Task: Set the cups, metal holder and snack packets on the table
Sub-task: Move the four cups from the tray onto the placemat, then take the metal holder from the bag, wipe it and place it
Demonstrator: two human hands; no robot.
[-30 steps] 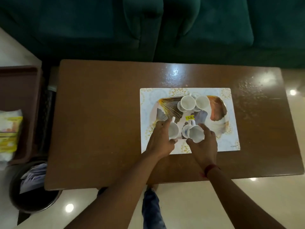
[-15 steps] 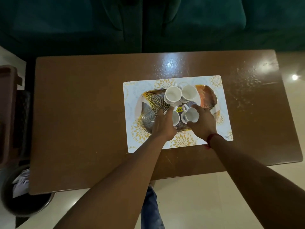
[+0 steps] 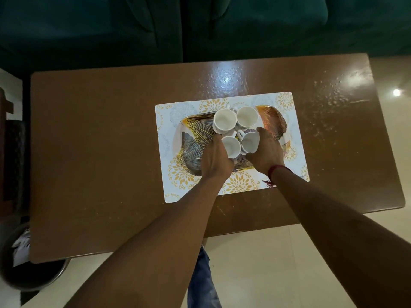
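Note:
Several white cups stand close together on a patterned tray (image 3: 272, 121), which lies on a white and gold placemat (image 3: 295, 152) on the brown table (image 3: 100, 152). My left hand (image 3: 214, 160) grips the near left cup (image 3: 231, 146). My right hand (image 3: 265, 152) grips the near right cup (image 3: 250, 141). Two more cups stand behind them, the far left cup (image 3: 224, 118) and the far right cup (image 3: 246, 116). No metal holder or snack packets are in view.
A dark green sofa (image 3: 200, 25) runs along the table's far side. A round bin (image 3: 24, 270) with paper in it stands on the floor at the near left corner. Dark furniture (image 3: 9, 141) edges the left side.
Both hands have slid their cups further onto the tray, up against the two far cups. The view has shifted, and the snack packets seen at the left are out of frame.

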